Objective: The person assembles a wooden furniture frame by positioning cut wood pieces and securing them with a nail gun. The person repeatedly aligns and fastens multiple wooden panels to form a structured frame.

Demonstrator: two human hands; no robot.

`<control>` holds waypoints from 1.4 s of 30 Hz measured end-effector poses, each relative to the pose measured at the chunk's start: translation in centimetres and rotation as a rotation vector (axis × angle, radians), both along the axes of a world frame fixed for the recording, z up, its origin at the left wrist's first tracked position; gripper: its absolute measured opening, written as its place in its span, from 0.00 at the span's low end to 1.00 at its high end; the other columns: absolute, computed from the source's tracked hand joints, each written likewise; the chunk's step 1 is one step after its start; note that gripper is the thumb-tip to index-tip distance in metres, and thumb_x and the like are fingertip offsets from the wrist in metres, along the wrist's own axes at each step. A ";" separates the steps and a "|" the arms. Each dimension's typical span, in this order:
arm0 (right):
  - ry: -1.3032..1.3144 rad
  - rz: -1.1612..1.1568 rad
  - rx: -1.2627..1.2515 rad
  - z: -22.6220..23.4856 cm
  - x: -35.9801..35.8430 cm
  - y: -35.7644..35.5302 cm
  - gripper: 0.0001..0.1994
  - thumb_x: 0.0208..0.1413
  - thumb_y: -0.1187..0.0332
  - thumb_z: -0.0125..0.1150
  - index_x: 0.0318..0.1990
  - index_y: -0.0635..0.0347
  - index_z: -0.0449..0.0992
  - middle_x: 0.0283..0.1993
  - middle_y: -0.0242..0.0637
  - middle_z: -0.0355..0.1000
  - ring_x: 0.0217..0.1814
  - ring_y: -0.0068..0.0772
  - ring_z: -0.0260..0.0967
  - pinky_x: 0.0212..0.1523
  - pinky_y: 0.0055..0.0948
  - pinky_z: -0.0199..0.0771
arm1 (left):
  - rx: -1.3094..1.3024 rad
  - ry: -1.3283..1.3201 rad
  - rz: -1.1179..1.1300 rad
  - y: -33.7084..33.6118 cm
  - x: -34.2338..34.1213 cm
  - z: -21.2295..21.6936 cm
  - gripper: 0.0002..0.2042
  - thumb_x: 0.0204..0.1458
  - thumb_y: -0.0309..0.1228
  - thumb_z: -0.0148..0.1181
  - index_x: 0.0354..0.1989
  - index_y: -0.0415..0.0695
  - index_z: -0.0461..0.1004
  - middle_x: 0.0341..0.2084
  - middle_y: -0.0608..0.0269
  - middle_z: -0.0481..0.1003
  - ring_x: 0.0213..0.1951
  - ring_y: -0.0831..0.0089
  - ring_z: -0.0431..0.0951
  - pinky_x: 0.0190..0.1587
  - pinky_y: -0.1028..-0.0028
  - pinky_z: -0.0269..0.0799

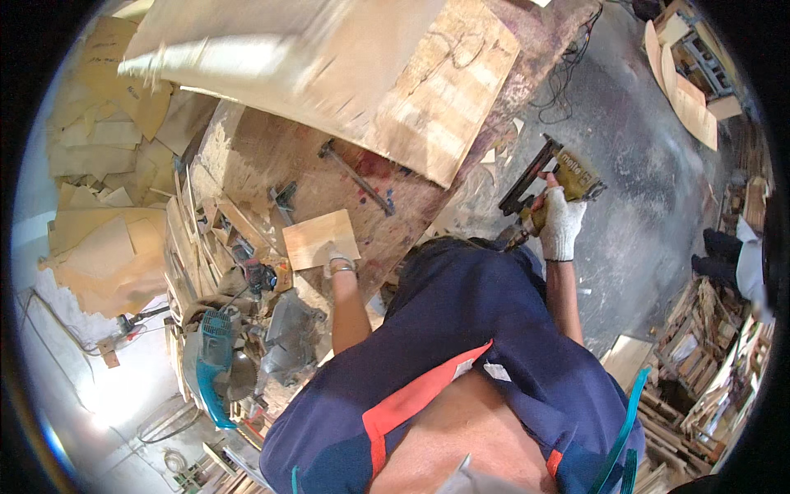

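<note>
Bench [271, 156] bare around small board [321, 239]; clamp [355, 177] beyond it; scraps [210, 235], probably offcuts, crowd its left.

A teal mitre saw [216, 362] sits at the workbench's [263, 156] left end, near a long bar clamp [355, 177]. A large plywood sheet [329, 66] covers the bench's far side. Offcuts [99, 206] pile up left; stacked boards [687, 95] lean at upper right.

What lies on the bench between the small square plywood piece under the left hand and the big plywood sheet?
In the head view, a long dark metal bar clamp lies between small plywood piece and big plywood sheet, on the worn workbench.
</note>
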State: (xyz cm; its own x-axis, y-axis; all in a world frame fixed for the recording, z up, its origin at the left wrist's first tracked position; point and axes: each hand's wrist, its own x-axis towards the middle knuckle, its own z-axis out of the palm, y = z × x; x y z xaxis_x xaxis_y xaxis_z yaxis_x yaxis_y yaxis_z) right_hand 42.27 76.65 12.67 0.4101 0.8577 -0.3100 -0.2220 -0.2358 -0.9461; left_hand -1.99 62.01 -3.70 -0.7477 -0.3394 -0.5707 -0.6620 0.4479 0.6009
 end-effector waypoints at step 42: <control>-1.627 0.804 0.259 -8.6 13.1 46.6 0.36 0.46 0.72 0.64 0.68 0.45 0.66 0.56 0.60 0.67 0.50 0.62 0.75 0.53 0.50 0.76 | -0.812 -0.498 0.389 20.6 -2.6 -8.4 0.10 0.62 0.39 0.47 0.46 0.52 0.72 0.42 0.64 0.70 0.43 0.63 0.73 0.44 0.59 0.67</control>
State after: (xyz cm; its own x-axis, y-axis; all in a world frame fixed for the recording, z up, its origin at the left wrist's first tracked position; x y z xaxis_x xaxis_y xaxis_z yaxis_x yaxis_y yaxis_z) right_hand 55.36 123.25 4.07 -0.3532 0.9316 0.0859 0.9262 0.3611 -0.1082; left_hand -4.64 82.64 -12.06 -0.2447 -0.9294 -0.2763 -0.9394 0.2979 -0.1699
